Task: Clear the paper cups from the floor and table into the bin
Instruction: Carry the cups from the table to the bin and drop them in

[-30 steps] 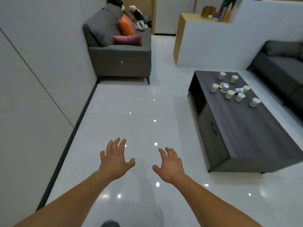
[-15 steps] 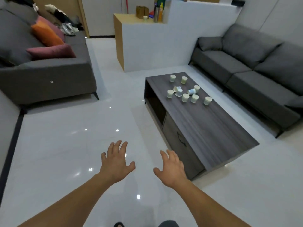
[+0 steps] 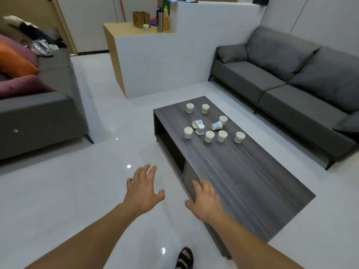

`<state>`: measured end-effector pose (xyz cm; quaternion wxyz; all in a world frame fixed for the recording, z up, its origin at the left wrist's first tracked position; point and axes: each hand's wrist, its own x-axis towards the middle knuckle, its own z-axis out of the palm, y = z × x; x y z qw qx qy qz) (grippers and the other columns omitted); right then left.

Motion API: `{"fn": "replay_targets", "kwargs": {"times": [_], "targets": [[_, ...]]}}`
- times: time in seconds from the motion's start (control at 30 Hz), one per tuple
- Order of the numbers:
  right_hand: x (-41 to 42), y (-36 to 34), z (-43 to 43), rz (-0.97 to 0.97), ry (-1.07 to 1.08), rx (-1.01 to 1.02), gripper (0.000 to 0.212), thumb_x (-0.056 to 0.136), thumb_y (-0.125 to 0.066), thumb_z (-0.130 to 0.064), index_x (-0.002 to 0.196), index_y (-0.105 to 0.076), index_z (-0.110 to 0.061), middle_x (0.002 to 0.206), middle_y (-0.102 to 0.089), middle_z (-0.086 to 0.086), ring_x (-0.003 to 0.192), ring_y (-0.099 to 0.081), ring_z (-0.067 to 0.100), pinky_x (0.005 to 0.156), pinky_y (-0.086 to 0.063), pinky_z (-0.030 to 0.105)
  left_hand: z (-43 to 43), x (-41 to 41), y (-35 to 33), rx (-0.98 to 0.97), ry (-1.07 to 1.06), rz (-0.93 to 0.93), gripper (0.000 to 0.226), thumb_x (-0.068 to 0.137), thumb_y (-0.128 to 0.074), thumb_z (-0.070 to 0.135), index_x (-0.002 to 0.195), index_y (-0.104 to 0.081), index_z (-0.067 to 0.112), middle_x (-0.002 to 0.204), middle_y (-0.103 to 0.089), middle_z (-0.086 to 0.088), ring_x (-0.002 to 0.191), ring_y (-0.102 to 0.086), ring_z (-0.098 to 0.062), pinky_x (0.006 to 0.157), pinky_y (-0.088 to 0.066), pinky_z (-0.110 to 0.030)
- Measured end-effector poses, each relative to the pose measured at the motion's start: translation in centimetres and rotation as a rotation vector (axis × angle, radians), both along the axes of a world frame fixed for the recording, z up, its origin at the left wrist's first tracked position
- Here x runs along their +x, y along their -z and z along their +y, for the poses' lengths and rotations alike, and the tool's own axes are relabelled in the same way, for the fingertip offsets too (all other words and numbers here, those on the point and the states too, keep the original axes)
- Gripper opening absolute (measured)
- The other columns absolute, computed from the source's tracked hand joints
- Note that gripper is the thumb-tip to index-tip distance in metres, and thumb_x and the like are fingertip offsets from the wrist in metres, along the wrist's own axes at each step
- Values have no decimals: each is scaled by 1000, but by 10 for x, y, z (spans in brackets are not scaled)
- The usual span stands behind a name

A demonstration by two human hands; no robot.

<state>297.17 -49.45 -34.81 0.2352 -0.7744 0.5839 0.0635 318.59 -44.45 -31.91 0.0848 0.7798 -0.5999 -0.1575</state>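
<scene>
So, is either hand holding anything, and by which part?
Nothing is held. The left hand and right hand are empty; the paper cups sit on the table.

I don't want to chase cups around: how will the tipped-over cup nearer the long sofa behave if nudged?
The tipped cup lies on its side on the smooth table, so it would probably roll in an arc. It looks like thin paper, likely light and easily crushed.

No text, label or number can be read. Any print on the bottle [image 3: 166, 17] and flask [image 3: 160, 22] on the far ledge [image 3: 124, 29] is too small and blurred; the cups [image 3: 217, 125] on the worktop [image 3: 242, 171] show no legible marking.
</scene>
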Motion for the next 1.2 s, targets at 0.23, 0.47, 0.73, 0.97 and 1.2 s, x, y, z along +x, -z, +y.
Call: {"fn": "replay_targets", "kwargs": {"times": [0.23,0.47,0.73,0.97,1.2], "targets": [[26,-7,-124,-21,-4,8,81,92,-50,-53,156,-9,-25,163,-3,3,149,0,23,117,-16,49,-113,21,1,25,9,31,87,84,-53,56,152,-7,26,160,-3,2,147,-4,-23,116,-17,-46],[59,5,-226,14,110,60,80,90,-53,-52,154,-13,-26,162,-6,3,149,-4,24,118,-19,47,-244,58,22,80,176,38,90,82,-57,56,151,-8,26,158,-8,1,145,-9,-22,115,-21,-44],[61,0,-317,49,319,65,80,91,-53,-50,155,-12,-24,163,-4,1,149,-5,22,117,-23,46,-390,76,16,59,397,44,93,76,-61,54,150,-12,26,157,-14,0,144,-12,-22,115,-23,-46],[48,19,-387,70,399,108,82,90,-53,-50,155,-8,-26,163,-3,2,149,-3,23,115,-27,49,-475,63,31,111,494,38,94,72,-64,53,148,-14,28,154,-19,1,142,-16,-20,113,-24,-46],[26,54,-488,13,415,149,79,89,-56,-48,153,-15,-25,162,-8,2,149,-6,23,116,-26,46,-577,29,56,228,522,-11,92,75,-64,53,148,-16,25,155,-18,0,143,-16,-22,115,-23,-45]]}}
